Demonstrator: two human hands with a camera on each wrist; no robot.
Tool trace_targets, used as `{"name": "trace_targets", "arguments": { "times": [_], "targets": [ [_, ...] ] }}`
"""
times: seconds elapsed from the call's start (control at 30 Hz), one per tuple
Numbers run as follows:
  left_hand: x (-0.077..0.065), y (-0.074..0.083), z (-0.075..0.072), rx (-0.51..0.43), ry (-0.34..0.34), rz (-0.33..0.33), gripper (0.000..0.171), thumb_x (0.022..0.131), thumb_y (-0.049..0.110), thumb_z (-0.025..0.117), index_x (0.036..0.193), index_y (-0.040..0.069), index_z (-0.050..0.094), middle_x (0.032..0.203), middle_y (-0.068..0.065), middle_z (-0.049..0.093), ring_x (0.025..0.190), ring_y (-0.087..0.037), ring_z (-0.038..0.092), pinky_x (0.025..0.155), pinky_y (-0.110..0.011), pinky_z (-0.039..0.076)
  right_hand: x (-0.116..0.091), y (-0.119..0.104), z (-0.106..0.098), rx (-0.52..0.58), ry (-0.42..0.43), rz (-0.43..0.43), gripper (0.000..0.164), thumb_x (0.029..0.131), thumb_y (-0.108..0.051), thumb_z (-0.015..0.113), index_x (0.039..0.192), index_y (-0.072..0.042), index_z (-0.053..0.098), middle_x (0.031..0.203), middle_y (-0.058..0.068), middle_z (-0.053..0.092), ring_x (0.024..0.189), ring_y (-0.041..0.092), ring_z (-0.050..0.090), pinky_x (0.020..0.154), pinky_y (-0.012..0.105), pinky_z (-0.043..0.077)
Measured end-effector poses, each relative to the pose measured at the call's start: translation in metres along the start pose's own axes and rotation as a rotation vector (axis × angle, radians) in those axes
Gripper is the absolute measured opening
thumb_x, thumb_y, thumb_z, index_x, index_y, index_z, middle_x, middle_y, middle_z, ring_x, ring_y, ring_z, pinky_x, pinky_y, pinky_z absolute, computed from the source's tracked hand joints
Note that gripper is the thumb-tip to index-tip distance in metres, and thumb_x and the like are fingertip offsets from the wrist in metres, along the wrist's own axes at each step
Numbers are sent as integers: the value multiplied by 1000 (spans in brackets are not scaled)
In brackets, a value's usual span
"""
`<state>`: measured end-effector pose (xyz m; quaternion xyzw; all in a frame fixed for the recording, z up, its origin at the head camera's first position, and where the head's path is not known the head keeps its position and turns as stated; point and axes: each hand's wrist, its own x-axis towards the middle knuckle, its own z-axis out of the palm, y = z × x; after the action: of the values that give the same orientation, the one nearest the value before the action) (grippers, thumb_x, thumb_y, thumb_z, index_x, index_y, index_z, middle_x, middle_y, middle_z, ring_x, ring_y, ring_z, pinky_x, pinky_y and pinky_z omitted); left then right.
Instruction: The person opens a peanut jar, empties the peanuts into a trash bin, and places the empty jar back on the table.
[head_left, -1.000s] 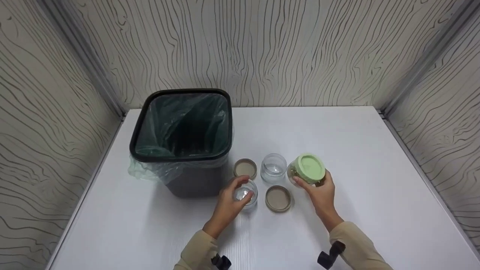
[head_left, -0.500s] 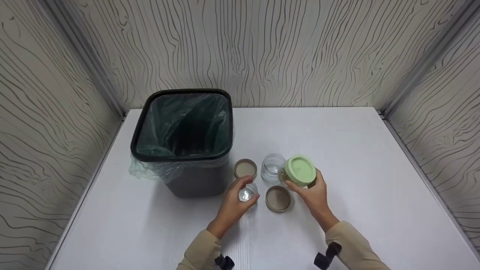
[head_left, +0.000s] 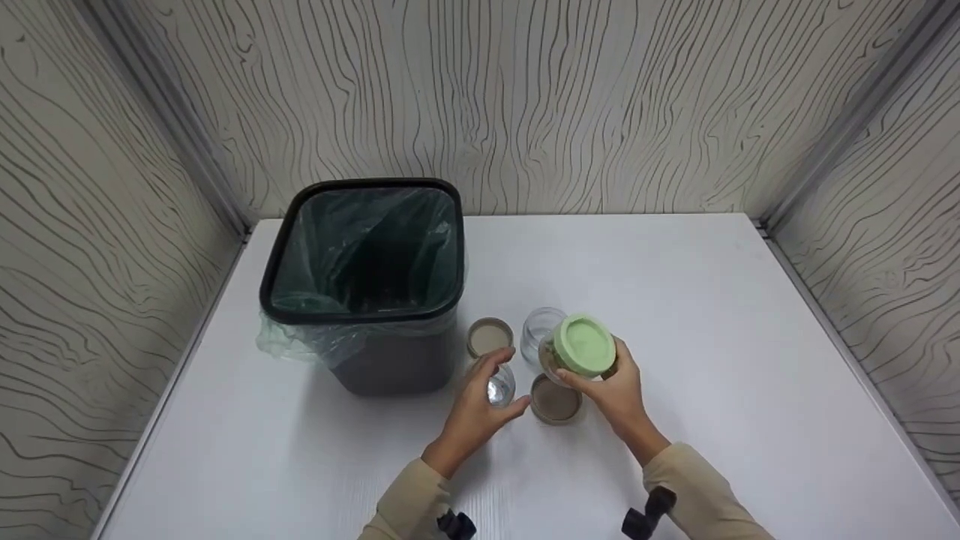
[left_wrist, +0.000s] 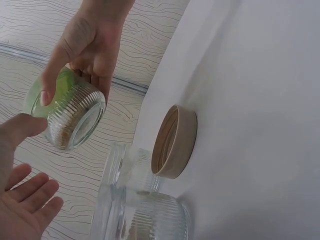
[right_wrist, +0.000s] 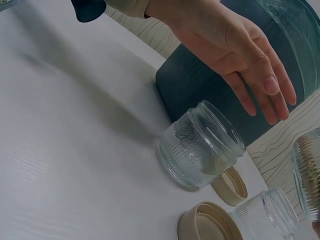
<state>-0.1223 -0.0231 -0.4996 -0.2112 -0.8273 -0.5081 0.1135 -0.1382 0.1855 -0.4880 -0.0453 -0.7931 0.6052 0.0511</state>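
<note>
A ribbed glass jar with a light green lid (head_left: 585, 345) is raised and tilted in my right hand (head_left: 619, 394), which grips it round the side. Something brown shows through its glass in the left wrist view. My left hand (head_left: 471, 424) is spread, thumb and fingers apart, above a lidless glass jar (right_wrist: 195, 150) and not holding it. Behind the lifted jar stands a second lidless glass jar (head_left: 538, 330), partly hidden. Two beige lids lie on the table, one lid (head_left: 490, 335) near the bin, the other lid (head_left: 556, 403) between my hands.
A dark bin (head_left: 397, 364) with a black rim and a greenish plastic liner (head_left: 311, 259) stands on the left of the white table (head_left: 675, 270). Wood-patterned walls (head_left: 480, 105) enclose the table at the back and sides.
My right hand has brought the green-lidded jar leftward, toward my left hand. The left hand has drifted slightly right, its fingers and thumb spreading away from the lidless jar, which stays put.
</note>
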Motion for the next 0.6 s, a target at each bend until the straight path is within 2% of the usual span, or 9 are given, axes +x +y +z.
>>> {"name": "trace_targets", "arguments": {
  "times": [0.17, 0.23, 0.47, 0.6],
  "targets": [
    [1, 2, 3, -8, -26, 0, 65, 79, 13, 78, 134, -2, 46, 135, -16, 55, 124, -29, 55, 103, -39, 50, -4, -1, 5, 3, -34, -12, 83, 71, -5, 83, 140, -1, 38, 140, 13, 49, 116, -9, 47, 98, 4, 39],
    [1, 2, 3, -19, -43, -10, 66, 80, 14, 78, 135, -2, 45, 137, -16, 54, 125, -30, 54, 104, -40, 50, -6, 0, 7, 13, -40, -18, 84, 69, -5, 84, 140, 0, 38, 139, 14, 49, 113, -13, 46, 97, 5, 40],
    [0, 4, 4, -15, -72, -31, 67, 81, 16, 76, 138, 0, 43, 138, -14, 52, 128, -29, 52, 107, -40, 47, -10, -1, 13, 14, -45, -27, 84, 67, -6, 85, 138, 0, 42, 136, 14, 53, 109, -13, 49, 95, 9, 43],
    [0, 3, 5, 0, -73, -23, 67, 81, 13, 76, 138, 1, 43, 137, -14, 53, 127, -29, 52, 106, -39, 48, -11, -3, 14, 23, -56, -33, 84, 67, -6, 85, 139, 0, 41, 136, 14, 52, 115, -5, 50, 96, 8, 43]
  ]
}}
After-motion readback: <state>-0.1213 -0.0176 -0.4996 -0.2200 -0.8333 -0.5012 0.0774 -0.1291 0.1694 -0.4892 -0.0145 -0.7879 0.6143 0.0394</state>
